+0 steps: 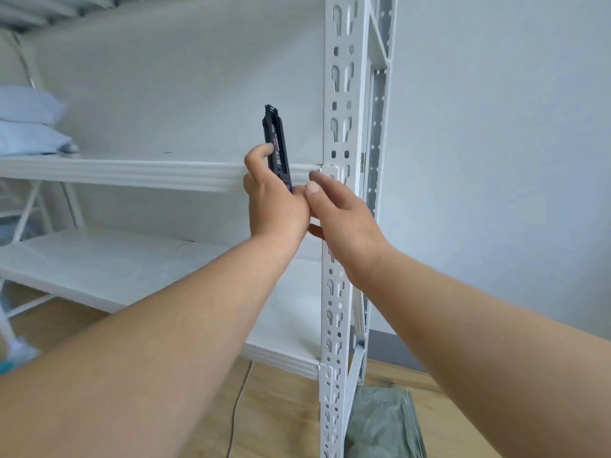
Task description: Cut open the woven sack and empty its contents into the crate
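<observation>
My left hand (pixel 276 203) holds a black utility knife (pixel 277 143) upright in front of a white shelf rack, gripping its lower end. No blade shows at the knife's top. My right hand (pixel 340 213) is right beside the left, its thumb touching the left hand near the knife's base, fingers loosely spread and holding nothing. A grey-green woven sack (pixel 385 421) lies on the wooden floor at the bottom right, behind the rack's post. No crate is in view.
The white metal rack has a perforated upright post (pixel 340 94) and two bare shelves (pixel 132 173). Folded pale blue pillows (pixel 29 123) sit on the upper shelf at far left. A thin cable (pixel 239 401) runs across the wooden floor. A white wall stands to the right.
</observation>
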Tool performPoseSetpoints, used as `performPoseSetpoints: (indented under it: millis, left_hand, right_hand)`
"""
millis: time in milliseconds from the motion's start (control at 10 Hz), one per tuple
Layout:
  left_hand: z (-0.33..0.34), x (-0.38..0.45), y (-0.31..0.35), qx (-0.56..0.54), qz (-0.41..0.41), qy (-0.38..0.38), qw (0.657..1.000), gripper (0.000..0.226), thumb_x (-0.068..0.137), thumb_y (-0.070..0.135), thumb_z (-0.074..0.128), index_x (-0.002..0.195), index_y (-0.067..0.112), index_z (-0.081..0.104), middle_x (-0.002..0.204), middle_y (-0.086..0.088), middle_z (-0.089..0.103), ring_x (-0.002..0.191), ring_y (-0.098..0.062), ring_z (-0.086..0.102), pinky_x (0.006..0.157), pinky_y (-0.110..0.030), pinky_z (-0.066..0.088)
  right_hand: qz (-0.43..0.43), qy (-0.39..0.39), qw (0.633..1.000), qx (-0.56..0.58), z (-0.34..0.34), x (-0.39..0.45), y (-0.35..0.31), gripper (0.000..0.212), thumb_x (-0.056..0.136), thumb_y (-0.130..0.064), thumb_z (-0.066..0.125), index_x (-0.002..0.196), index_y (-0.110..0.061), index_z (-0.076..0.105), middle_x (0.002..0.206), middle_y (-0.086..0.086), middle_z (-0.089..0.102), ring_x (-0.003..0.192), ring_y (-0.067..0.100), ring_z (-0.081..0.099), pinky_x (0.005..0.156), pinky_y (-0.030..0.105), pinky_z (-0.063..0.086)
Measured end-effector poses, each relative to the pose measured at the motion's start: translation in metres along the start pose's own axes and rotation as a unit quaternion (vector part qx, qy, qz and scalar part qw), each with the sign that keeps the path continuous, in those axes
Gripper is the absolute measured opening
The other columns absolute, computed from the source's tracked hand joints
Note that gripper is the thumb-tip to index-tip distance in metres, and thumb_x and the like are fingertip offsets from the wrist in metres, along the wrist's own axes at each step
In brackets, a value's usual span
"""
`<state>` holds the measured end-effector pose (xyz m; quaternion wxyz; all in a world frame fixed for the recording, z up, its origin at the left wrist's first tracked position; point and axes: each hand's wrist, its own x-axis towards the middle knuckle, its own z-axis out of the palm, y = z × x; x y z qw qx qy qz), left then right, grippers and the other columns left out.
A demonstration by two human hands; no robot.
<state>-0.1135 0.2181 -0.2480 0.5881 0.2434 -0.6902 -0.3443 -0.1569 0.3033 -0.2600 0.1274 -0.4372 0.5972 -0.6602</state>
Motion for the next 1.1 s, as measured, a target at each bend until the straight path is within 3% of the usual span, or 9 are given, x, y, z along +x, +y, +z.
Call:
performPoseSetpoints:
  millis: [200,300,400,600,700,800,900,1000,1100]
  left_hand:
    - [-0.007,0.062,0.018,0.222,0.006,-0.071,0.972,0.044,0.091,0.019,0.047,0.134,0.016,0.041,0.127,-0.01,0.053,0.117,-0.027,0.049,0.083,-0.031,0.039]
    - [-0.007,0.076,0.017,0.316,0.035,-0.113,0.941,0.037,0.089,0.013,0.043,0.126,0.011,0.05,0.117,-0.012,0.058,0.118,-0.03,0.044,0.077,-0.033,0.037]
    - [-0.007,0.084,0.016,0.368,0.035,-0.137,0.919,0.033,0.087,0.006,0.04,0.116,0.012,0.055,0.109,-0.011,0.06,0.113,-0.029,0.047,0.071,-0.031,0.035]
    - [-0.011,0.098,0.026,0.455,0.016,-0.215,0.864,0.029,0.095,0.019,0.041,0.117,0.014,0.058,0.123,-0.008,0.052,0.124,-0.027,0.037,0.082,-0.03,0.034]
    - [-0.018,0.102,0.036,0.464,-0.007,-0.27,0.843,0.034,0.097,0.03,0.043,0.121,0.01,0.055,0.127,-0.01,0.054,0.12,-0.029,0.048,0.093,-0.032,0.038]
    - [-0.031,0.104,0.045,0.444,-0.037,-0.32,0.836,0.048,0.092,0.023,0.054,0.138,0.012,0.046,0.137,-0.007,0.051,0.122,-0.029,0.051,0.103,-0.038,0.041]
    - [-0.029,0.103,0.048,0.479,0.015,-0.306,0.823,0.039,0.092,0.024,0.056,0.13,0.019,0.056,0.129,-0.002,0.058,0.116,-0.025,0.057,0.097,-0.033,0.046]
    - [-0.027,0.105,0.04,0.426,0.017,-0.274,0.862,0.026,0.09,0.03,0.059,0.114,0.024,0.065,0.116,0.002,0.062,0.111,-0.022,0.058,0.094,-0.032,0.047]
    - [-0.026,0.104,0.027,0.367,0.018,-0.266,0.891,0.039,0.092,0.041,0.056,0.126,0.023,0.059,0.119,0.002,0.057,0.115,-0.021,0.051,0.102,-0.034,0.04]
  right_hand:
    - [-0.064,0.017,0.988,-0.143,0.003,0.025,-0.032,0.045,0.099,-0.023,0.042,0.143,-0.03,0.042,0.137,-0.009,0.053,0.113,0.012,0.057,0.094,0.033,0.05]
    - [-0.093,0.001,0.944,-0.317,0.007,0.036,-0.051,0.054,0.095,-0.013,0.041,0.147,-0.026,0.035,0.142,0.0,0.046,0.106,0.021,0.057,0.083,0.036,0.052]
    - [-0.049,-0.033,0.907,-0.418,0.011,0.049,-0.061,0.061,0.092,-0.005,0.044,0.149,-0.017,0.028,0.145,0.006,0.043,0.115,0.026,0.054,0.09,0.037,0.05]
    - [0.007,-0.07,0.861,-0.504,0.016,0.06,-0.061,0.052,0.089,-0.002,0.039,0.14,-0.009,0.036,0.125,0.013,0.055,0.103,0.031,0.063,0.088,0.045,0.054]
    - [-0.014,-0.069,0.852,-0.52,0.013,0.061,-0.059,0.052,0.088,-0.003,0.041,0.14,-0.011,0.037,0.128,0.011,0.053,0.101,0.029,0.063,0.086,0.045,0.054]
    - [-0.028,-0.071,0.845,-0.53,0.011,0.062,-0.056,0.053,0.088,-0.004,0.043,0.14,-0.012,0.037,0.13,0.01,0.052,0.106,0.028,0.059,0.085,0.039,0.052]
    - [-0.045,-0.063,0.836,-0.544,0.009,0.064,-0.051,0.055,0.09,-0.008,0.046,0.143,-0.014,0.034,0.135,0.008,0.049,0.116,0.027,0.052,0.083,0.033,0.045]
    - [-0.062,-0.054,0.842,-0.534,0.009,0.063,-0.046,0.058,0.09,-0.009,0.047,0.145,-0.017,0.031,0.136,0.006,0.047,0.119,0.026,0.05,0.088,0.034,0.042]
    - [-0.102,-0.032,0.846,-0.523,0.004,0.061,-0.042,0.056,0.09,-0.008,0.046,0.144,-0.019,0.033,0.137,0.004,0.046,0.118,0.025,0.05,0.083,0.032,0.041]
